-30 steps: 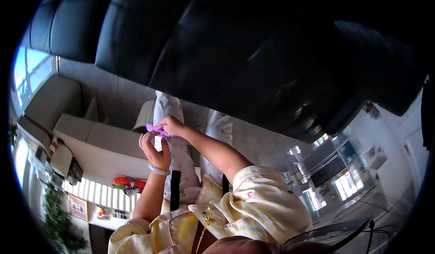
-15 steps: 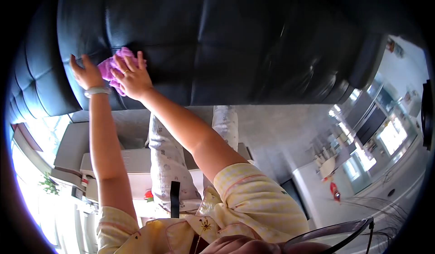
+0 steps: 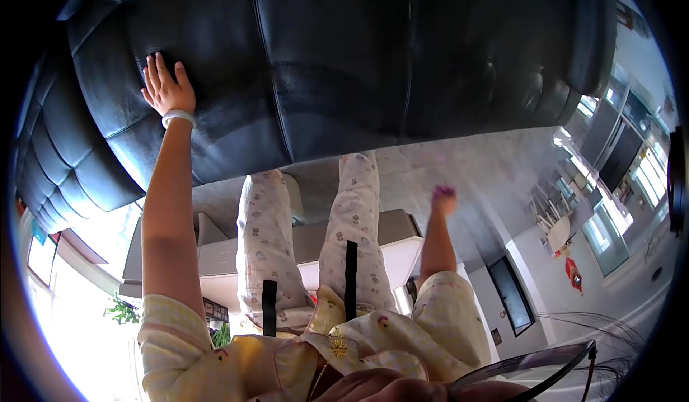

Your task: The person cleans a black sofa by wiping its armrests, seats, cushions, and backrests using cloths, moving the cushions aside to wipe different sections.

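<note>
My left hand [image 3: 167, 90] lies flat on the black leather sofa [image 3: 344, 65], fingers stretched out, with a pale bangle [image 3: 179, 118] round the wrist. Away from the sofa, out at my right side, my right hand [image 3: 445, 204] is closed in a fist. A bit of the purple cloth [image 3: 443, 190] shows at its fingers; the rest of the cloth is hidden in the grip. Seams divide the sofa's surface into panels, and a dull, smeared-looking patch shows near its middle.
My legs in patterned trousers [image 3: 269, 237] stand close against the sofa's edge. Behind them is a low, light-coloured cabinet or table [image 3: 398, 233]. Grey floor [image 3: 488, 165] extends to the right, toward a dining area with chairs [image 3: 549, 215]. Bright windows are at the lower left.
My right hand has left the sofa with the purple cloth and swung out to my right side. My left hand has gone from raised to flat on the leather.
</note>
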{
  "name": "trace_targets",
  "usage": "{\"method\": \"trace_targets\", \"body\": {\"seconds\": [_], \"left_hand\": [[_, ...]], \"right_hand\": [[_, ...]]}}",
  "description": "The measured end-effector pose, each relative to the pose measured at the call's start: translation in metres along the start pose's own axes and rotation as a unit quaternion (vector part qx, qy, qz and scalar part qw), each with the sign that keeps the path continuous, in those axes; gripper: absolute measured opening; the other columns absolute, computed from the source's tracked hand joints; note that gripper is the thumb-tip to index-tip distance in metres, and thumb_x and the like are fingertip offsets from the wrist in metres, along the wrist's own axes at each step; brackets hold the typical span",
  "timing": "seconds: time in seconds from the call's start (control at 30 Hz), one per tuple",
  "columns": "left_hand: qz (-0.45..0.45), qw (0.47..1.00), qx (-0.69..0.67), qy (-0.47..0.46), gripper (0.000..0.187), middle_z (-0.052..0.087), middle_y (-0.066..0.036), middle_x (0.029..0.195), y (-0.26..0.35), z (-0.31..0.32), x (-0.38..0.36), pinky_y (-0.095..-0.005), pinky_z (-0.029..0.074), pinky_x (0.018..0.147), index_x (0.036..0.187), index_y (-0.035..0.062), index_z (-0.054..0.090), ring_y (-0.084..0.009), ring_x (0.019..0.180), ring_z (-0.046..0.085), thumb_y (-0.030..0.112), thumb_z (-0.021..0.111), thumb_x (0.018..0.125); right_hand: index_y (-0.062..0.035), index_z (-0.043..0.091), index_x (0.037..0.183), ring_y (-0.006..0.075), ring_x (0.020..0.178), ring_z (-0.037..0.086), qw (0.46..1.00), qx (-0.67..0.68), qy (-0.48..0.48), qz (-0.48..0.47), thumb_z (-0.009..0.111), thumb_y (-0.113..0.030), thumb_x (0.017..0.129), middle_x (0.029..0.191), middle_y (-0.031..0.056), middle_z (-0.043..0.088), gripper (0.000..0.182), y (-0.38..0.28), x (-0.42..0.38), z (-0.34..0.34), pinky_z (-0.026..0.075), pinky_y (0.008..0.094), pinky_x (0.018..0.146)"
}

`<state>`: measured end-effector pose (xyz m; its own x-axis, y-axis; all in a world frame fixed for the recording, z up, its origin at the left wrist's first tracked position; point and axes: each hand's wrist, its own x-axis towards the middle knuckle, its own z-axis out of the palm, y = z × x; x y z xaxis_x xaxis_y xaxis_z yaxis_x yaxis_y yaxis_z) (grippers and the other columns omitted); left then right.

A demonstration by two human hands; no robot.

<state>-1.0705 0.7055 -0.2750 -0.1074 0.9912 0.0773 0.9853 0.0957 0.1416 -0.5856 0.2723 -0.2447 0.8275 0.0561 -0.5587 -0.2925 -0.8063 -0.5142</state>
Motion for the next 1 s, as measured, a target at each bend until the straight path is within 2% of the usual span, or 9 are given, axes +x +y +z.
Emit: {"method": "trace_targets", "body": {"seconds": [0.07,0.13,0.23,0.3,0.4,0.43,0.87,0.93,1.0], "left_hand": [[0.015,1.0,-0.001,0.006,0.057,0.032,-0.005,0.146,-0.005,0.003,0.0,-0.0525,0.014,0.109,0.139,0.0173,0.036,-0.0267,0.136,0.025,0.048,0.036,0.091],[0.026,0.999,-0.012,0.017,0.055,0.031,-0.005,0.146,-0.009,0.006,0.001,-0.0498,0.015,0.109,0.138,0.0163,0.037,-0.027,0.135,0.026,0.047,0.036,0.092],[0.027,0.999,-0.01,0.036,0.053,0.035,-0.006,0.144,-0.008,0.002,0.001,-0.0476,0.017,0.109,0.136,0.0145,0.04,-0.0276,0.134,0.029,0.043,0.037,0.092],[0.023,0.999,-0.021,0.045,0.052,0.036,-0.006,0.143,-0.013,0.003,-0.002,-0.0472,0.017,0.109,0.136,0.0143,0.041,-0.0271,0.134,0.029,0.041,0.037,0.091],[0.012,0.999,-0.003,0.052,0.051,0.035,-0.005,0.144,-0.013,0.002,0.004,-0.0457,0.015,0.109,0.137,0.0154,0.04,-0.0269,0.134,0.028,0.038,0.035,0.091],[0.011,0.998,0.006,0.058,0.051,0.035,-0.005,0.144,-0.017,0.003,0.006,-0.0461,0.015,0.109,0.137,0.0154,0.04,-0.0264,0.134,0.028,0.038,0.034,0.091],[0.004,0.999,0.015,0.052,0.054,0.034,-0.009,0.144,-0.024,0.015,0.011,-0.0499,0.009,0.109,0.136,0.0095,0.039,-0.0296,0.135,0.026,0.035,0.033,0.089],[0.007,0.998,0.012,0.057,0.055,0.034,-0.008,0.145,-0.027,0.018,0.004,-0.0479,0.009,0.109,0.137,0.0106,0.039,-0.0285,0.136,0.024,0.038,0.03,0.09],[0.002,0.998,0.007,0.057,0.054,0.033,-0.008,0.145,-0.027,0.018,0.002,-0.0481,0.01,0.109,0.137,0.0106,0.038,-0.0284,0.136,0.024,0.037,0.03,0.09]], "right_hand": [[-0.0124,0.044,0.075,0.0121,0.05,0.043,0.932,0.363,-0.015,-0.013,0.047,-0.012,0.091,0.068,0.0002,0.052,0.016,0.125,0.082,-0.114,0.036,0.0237,0.04],[-0.0087,0.055,0.101,0.0133,0.059,0.05,0.985,0.171,-0.018,-0.024,0.043,-0.007,0.09,0.08,0.0077,0.06,0.016,-0.026,0.027,-0.073,0.043,0.0264,0.047],[0.0041,0.047,0.125,0.0294,0.102,0.06,0.942,0.09,-0.092,-0.308,0.043,-0.001,0.085,0.121,0.0184,0.055,0.04,-0.151,0.007,0.028,0.048,0.0361,0.09],[-0.0031,0.048,0.124,0.0198,0.083,0.062,0.886,0.034,-0.145,-0.44,0.048,-0.006,0.08,0.112,0.0163,0.056,0.044,-0.239,0.002,0.166,0.053,0.0322,0.074],[-0.0046,0.037,0.135,0.0447,0.128,0.032,0.709,-0.356,0.142,-0.593,0.051,-0.033,0.079,0.135,0.0329,0.034,0.064,-0.291,-0.018,0.32,0.023,0.0545,0.105],[-0.0019,0.035,0.137,0.0521,0.132,0.017,0.762,-0.272,0.088,-0.581,0.047,-0.039,0.08,0.136,0.0367,0.029,0.069,-0.311,-0.031,0.347,0.01,0.0541,0.109],[0.0053,0.05,0.121,0.0379,0.124,0.04,0.678,-0.137,0.076,-0.718,0.055,-0.026,0.078,0.129,0.0249,0.047,0.053,-0.461,-0.107,0.522,0.029,0.0433,0.105],[-0.0012,0.056,0.114,0.0373,0.114,0.049,0.712,-0.293,-0.267,-0.58,0.054,-0.027,0.079,0.12,0.0212,0.055,0.043,-0.458,-0.124,0.503,0.035,0.0451,0.098],[-0.0083,0.055,0.115,0.0314,0.115,0.048,0.489,-0.243,-0.302,-0.781,0.058,-0.021,0.077,0.126,0.0147,0.052,0.04,-0.359,-0.161,0.481,0.038,0.05,0.092]]}}
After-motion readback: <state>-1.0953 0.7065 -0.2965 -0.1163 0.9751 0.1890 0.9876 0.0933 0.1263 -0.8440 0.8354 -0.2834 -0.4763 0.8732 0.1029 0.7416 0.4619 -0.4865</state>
